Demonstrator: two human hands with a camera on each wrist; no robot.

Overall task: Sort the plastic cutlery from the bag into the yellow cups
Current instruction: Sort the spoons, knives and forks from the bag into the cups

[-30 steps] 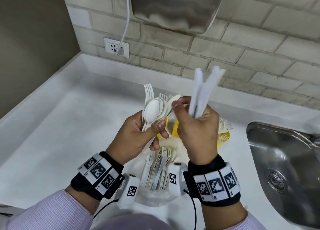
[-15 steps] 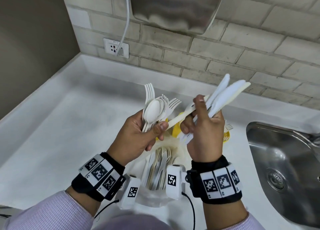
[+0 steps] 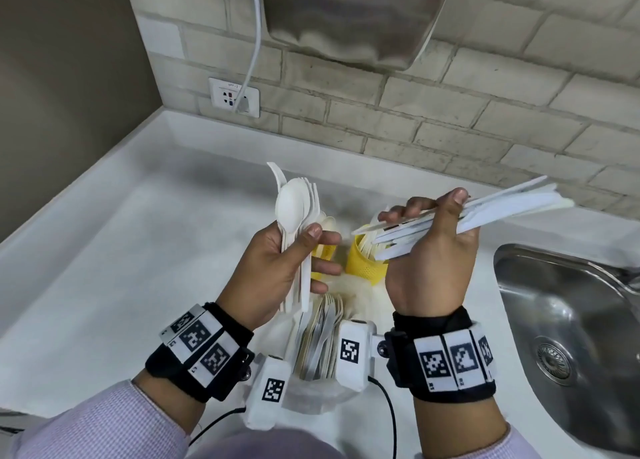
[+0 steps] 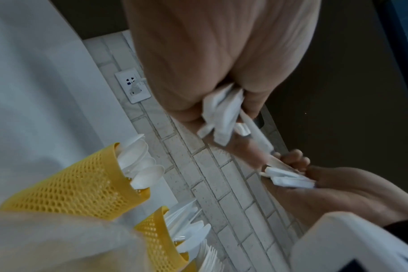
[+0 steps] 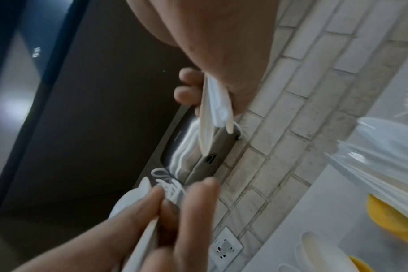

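My left hand (image 3: pixel 304 247) grips an upright bunch of white plastic spoons and forks (image 3: pixel 294 205) by the handles. My right hand (image 3: pixel 433 223) grips a bundle of white knives (image 3: pixel 502 205), lying across with the blades pointing right. Between and behind the hands stand yellow mesh cups (image 3: pixel 367 264). In the left wrist view one cup (image 4: pixel 77 184) holds spoons and another (image 4: pixel 156 235) holds knives. The clear bag (image 3: pixel 322 341) with more cutlery lies on the counter just in front of my wrists. The handle ends (image 5: pixel 214 110) stick out below my right palm.
A steel sink (image 3: pixel 571 337) is set into the white counter (image 3: pixel 104 268) at the right. A metal hand dryer (image 3: pixel 346 18) hangs on the brick wall above, its cable plugged into a socket (image 3: pixel 233 96). A brown wall closes the left side.
My right hand drew a piece out of the left hand's bunch, then swung its knives from upright to pointing right and moved away. The left hand's bunch closed up.
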